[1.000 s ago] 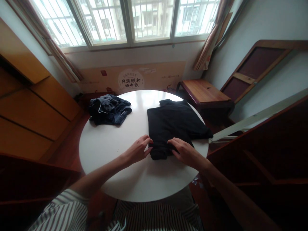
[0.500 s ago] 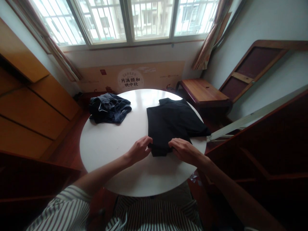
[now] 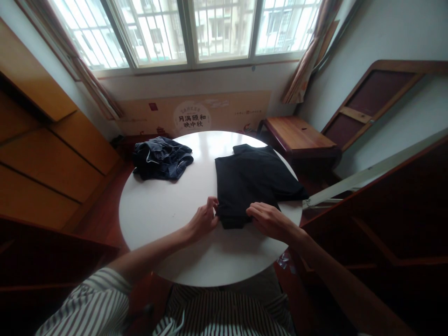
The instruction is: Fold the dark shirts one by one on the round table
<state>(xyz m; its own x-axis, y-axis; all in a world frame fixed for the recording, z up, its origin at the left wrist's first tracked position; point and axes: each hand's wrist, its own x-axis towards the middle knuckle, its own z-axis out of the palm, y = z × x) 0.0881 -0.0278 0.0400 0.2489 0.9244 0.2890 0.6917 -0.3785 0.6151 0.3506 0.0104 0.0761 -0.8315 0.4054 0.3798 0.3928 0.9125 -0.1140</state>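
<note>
Two hands | black garment between, ahead | right pinches near edge | left's grip unclear

On a round white table, a black garment lies flat at the right. The left hand touches its near left corner; the right hand pinches its near edge. A crumpled navy garment sits at the far left. Beyond stand a barred window and, far right, a wooden side table.

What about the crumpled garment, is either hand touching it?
No, the left hand and right hand are both at the black garment, away from the crumpled garment.
</note>
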